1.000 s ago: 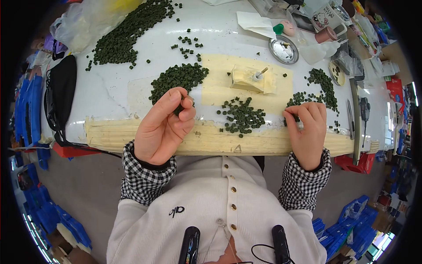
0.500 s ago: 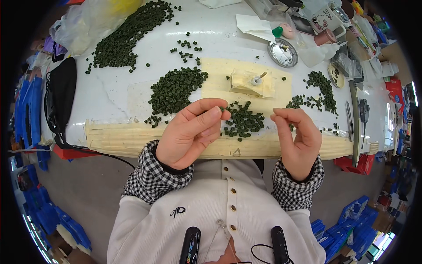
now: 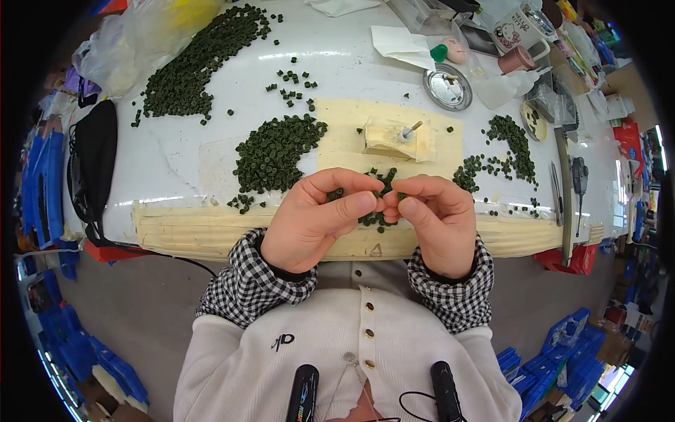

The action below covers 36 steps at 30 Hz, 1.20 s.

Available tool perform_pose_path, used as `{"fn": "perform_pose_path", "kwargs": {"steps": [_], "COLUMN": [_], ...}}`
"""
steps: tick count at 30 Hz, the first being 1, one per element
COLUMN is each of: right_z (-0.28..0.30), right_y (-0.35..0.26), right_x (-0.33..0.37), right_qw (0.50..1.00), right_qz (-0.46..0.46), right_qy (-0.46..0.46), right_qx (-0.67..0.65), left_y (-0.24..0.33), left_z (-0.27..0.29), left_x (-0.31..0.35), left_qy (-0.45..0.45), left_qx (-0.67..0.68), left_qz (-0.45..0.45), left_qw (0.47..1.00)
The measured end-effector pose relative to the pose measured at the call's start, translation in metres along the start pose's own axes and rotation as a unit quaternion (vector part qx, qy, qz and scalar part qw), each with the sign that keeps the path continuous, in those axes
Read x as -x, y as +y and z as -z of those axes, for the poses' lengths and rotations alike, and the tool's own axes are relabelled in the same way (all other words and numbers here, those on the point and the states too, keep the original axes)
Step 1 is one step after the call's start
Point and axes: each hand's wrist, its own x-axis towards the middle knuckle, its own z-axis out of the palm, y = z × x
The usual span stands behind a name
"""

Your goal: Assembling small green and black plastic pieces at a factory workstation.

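Left hand [image 3: 309,221] and right hand [image 3: 432,221] meet fingertip to fingertip, fingers pinched on a small green piece [image 3: 380,209] (barely visible) above the worktop [image 3: 176,162] edge; keep grip light, steady

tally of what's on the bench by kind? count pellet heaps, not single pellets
Green pellet heaps: 4 (far left, middle, under the hands, right)
Round metal dish: 1
Cream block with a pin: 1
Black pouch: 1
Hands: 2, left, right
Total: 9

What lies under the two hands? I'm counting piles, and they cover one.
Small dark green pieces show around the left hand and right hand; the rest stays hidden.
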Motion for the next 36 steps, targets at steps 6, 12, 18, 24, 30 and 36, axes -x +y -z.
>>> {"fn": "perform_pose_path", "kwargs": {"steps": [6,12,18,24,30,36], "right_z": [0.0,-0.004,-0.006,-0.007,-0.013,-0.015], "right_y": [0.002,0.002,0.001,0.002,0.005,0.004], "right_x": [-0.002,0.0,-0.001,0.001,0.006,0.008], "right_qw": [1.0,0.983,0.965,0.963,0.939,0.922], "right_qz": [0.003,0.087,0.117,0.112,0.148,0.159], "right_qy": [0.007,0.029,0.021,0.031,0.044,0.007], "right_qx": [-0.007,0.16,0.232,0.242,0.307,0.354], "left_y": [-0.002,-0.003,-0.006,-0.007,-0.008,-0.007], "left_z": [0.002,-0.001,0.005,0.001,-0.002,0.0], "left_x": [0.0,0.0,-0.001,-0.002,-0.003,-0.005], "left_qy": [-0.001,0.015,0.008,0.024,0.074,0.089], "left_qx": [0.018,-0.061,-0.079,-0.104,-0.169,-0.19], "left_qz": [-0.008,-0.049,-0.058,-0.085,-0.128,-0.149], "left_qw": [1.0,0.997,0.995,0.991,0.975,0.966]}}
